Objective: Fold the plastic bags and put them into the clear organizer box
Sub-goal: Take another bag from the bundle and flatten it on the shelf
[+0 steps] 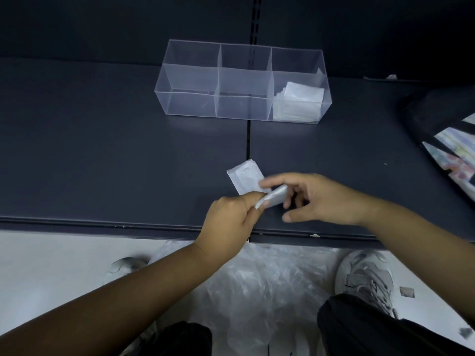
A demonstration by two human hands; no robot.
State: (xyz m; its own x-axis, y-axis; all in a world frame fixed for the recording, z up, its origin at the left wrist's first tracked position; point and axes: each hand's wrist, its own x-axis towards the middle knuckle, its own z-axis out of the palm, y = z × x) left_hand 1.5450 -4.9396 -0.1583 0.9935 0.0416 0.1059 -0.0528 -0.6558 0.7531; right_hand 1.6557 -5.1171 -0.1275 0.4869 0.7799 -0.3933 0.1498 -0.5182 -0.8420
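A small folded white plastic bag [245, 177] lies on the dark shelf near its front edge. My left hand [231, 217] pinches the bag's near end, which is lifted and curled over. My right hand [316, 199] holds that same lifted fold between its fingers from the right. The clear organizer box [190, 73] stands further back on the shelf and has three compartments. Its right compartment holds a stack of folded white bags [299, 100]. The left and middle compartments look empty.
The dark shelf [102, 163] ends in a front lip just below my hands. A dark bag with a colourful print [447, 140] lies at the right. Loose clear plastic bags [262, 283] are heaped on the pale floor between my shoes.
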